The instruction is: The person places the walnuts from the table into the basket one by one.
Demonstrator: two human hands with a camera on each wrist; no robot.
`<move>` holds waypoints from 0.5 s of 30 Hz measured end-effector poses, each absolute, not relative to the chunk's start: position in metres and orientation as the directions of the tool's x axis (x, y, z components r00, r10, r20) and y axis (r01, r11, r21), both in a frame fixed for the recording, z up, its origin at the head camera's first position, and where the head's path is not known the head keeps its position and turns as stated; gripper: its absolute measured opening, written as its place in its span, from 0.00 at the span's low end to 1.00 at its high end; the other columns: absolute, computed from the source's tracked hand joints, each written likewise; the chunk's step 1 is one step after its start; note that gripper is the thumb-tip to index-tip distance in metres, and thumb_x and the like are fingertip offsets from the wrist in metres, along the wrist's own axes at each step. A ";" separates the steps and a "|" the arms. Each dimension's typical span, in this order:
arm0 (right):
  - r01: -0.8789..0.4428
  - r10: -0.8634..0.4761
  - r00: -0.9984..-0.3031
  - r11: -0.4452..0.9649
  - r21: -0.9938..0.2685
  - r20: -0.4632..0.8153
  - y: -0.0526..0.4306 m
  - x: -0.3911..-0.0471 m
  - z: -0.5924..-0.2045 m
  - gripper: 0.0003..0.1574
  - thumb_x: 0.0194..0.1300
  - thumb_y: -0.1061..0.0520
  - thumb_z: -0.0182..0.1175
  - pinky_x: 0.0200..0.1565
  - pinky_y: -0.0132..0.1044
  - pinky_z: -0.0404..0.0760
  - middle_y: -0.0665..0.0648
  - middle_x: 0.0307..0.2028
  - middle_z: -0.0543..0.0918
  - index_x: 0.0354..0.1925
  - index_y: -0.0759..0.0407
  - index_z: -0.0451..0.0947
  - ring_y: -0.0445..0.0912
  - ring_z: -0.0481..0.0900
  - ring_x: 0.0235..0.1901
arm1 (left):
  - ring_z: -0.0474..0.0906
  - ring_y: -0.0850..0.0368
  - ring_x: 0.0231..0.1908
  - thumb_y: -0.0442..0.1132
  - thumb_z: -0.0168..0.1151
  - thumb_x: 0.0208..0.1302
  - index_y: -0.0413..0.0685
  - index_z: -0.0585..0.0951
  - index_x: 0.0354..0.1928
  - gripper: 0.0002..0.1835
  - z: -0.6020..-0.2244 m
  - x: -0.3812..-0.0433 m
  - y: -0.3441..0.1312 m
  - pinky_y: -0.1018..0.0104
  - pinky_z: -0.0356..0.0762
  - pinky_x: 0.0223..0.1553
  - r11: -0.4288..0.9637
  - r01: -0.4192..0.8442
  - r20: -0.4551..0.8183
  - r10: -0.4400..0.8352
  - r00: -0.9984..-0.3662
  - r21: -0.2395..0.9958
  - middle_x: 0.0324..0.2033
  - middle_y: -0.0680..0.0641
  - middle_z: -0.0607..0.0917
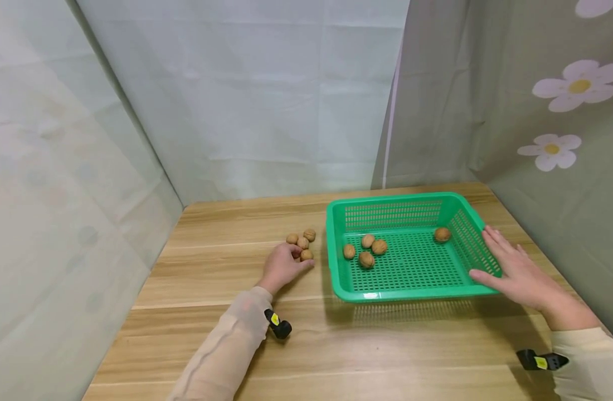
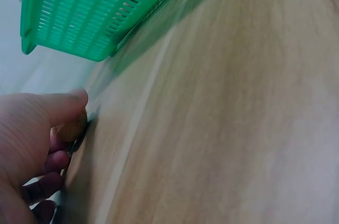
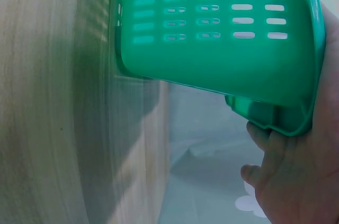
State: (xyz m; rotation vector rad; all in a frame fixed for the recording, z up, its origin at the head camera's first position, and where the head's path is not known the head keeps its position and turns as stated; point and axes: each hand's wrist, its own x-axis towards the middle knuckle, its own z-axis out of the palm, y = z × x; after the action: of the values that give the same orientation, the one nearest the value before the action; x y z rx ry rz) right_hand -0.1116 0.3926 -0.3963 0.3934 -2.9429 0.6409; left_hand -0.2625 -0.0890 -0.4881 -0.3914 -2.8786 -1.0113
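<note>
My left hand (image 1: pixel 281 267) is down at a small group of walnuts on the table. Its thumb and fingers close round one walnut (image 1: pixel 307 255), which shows partly between them as a brown walnut (image 2: pixel 72 127) in the left wrist view. Beside the fingertips lie several more walnuts (image 1: pixel 303 243). To the right stands a green plastic basket (image 1: pixel 402 296) with slotted walls. My right hand (image 1: pixel 519 275) rests on its right rim, fingers extended along the side and thumb spread over the front right corner. In the right wrist view the palm lies against the rim (image 3: pixel 317 49).
Inside the basket, several walnuts (image 1: pixel 366 260) sit near the left end and a single walnut (image 1: pixel 442 234) near the right wall. The wooden table (image 1: pixel 387 356) ends at pale cloth (image 1: pixel 266 111) behind and at a flowered cloth (image 1: pixel 552 200) on the right.
</note>
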 end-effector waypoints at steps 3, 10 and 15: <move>-0.268 -0.225 -0.962 0.878 -0.396 0.153 0.392 -0.111 -0.396 0.57 0.66 0.45 0.60 0.65 0.66 0.29 0.58 0.76 0.34 0.76 0.62 0.35 0.58 0.33 0.73 | 0.76 0.55 0.35 0.57 0.74 0.49 0.48 0.86 0.36 0.22 -0.490 -0.262 -0.088 0.60 0.74 0.38 0.747 0.275 0.162 0.223 -0.961 0.605 0.33 0.51 0.81; -0.267 -0.225 -0.963 0.882 -0.388 0.151 0.391 -0.111 -0.397 0.58 0.66 0.45 0.60 0.65 0.64 0.27 0.58 0.75 0.34 0.75 0.63 0.35 0.59 0.34 0.73 | 0.75 0.56 0.35 0.52 0.74 0.51 0.46 0.85 0.37 0.19 -0.486 -0.259 -0.092 0.61 0.74 0.38 0.696 0.277 0.170 0.220 -0.961 0.663 0.33 0.51 0.80; -0.261 -0.221 -0.965 0.880 -0.396 0.145 0.390 -0.111 -0.395 0.58 0.66 0.45 0.60 0.65 0.63 0.26 0.58 0.75 0.34 0.75 0.63 0.35 0.59 0.34 0.73 | 0.79 0.51 0.38 0.49 0.74 0.52 0.47 0.85 0.37 0.16 -0.459 -0.256 -0.094 0.59 0.76 0.40 0.684 0.320 0.215 0.238 -0.947 0.655 0.35 0.50 0.83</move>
State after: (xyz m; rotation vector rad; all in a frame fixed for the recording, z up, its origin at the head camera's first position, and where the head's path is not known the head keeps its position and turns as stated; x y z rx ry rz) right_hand -0.1107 0.3904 -0.3954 0.3790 -2.9531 0.6427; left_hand -0.2555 -0.0936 -0.4592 -0.4624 -2.7787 -1.1139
